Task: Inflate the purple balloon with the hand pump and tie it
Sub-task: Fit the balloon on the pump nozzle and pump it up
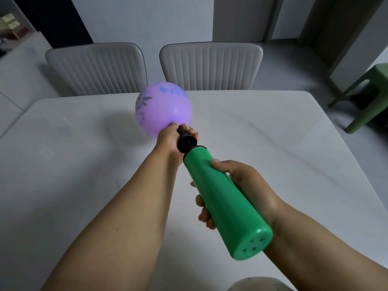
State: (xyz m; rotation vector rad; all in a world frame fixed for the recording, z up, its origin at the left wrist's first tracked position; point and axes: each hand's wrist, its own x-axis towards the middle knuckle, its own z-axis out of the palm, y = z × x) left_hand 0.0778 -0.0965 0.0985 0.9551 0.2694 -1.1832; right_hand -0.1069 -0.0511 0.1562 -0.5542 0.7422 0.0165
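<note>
Green pump barrel (225, 198) nearest the lens, perforated butt end toward the camera, slanting up and away over the white table (273, 133). Largest around: that table, filling most of the view, bare apart from faint marks and the balloon's shadow. Beyond its far edge, two grey ribbed chairs (96, 68) (210, 66) side by side, pushed close to the table. Off to the right, on the floor, a green stool (365, 97), well apart from the work. Rounded grey edge at the bottom of the frame, too cropped to identify.

Right hand (247, 190) wrapped round the barrel's middle, thumb on top, fingers curled underneath with tips showing on the left side, clamped on the pump. Left hand (170, 141) farther out, closed round the black nozzle end (185, 141), fingertips pinching where the balloon's neck meets it; neck itself hidden by the fingers. Purple balloon (163, 108) with darker printed shapes, partly inflated and round, sitting straight off the nozzle tip, touching the left fingertips, held above the table's middle, in front of the gap between the chairs.
</note>
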